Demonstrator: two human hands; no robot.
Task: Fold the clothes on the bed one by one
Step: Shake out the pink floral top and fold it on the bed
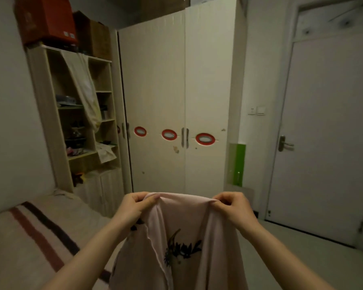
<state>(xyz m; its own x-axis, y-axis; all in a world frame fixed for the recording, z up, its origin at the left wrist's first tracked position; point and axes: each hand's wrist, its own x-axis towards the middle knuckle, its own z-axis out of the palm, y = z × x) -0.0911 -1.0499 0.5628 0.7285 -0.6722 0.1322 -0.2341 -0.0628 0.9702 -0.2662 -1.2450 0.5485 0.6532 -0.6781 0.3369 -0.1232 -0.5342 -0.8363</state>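
Now both hands up: left hand (135, 205) & right hand (233, 206) pinching top edge of pink garment (182, 237), hanging above bed (25, 237).

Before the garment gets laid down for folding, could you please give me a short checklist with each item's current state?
1. Left hand grips the top edge: ok.
2. Right hand grips the top edge: ok.
3. Garment hangs free between the hands: ok.
4. Top edge pulled taut: not ok, it sags and bunches.
5. Bed has bare space to lay it: ok.
6. Hem untangled: cannot tell, out of frame.
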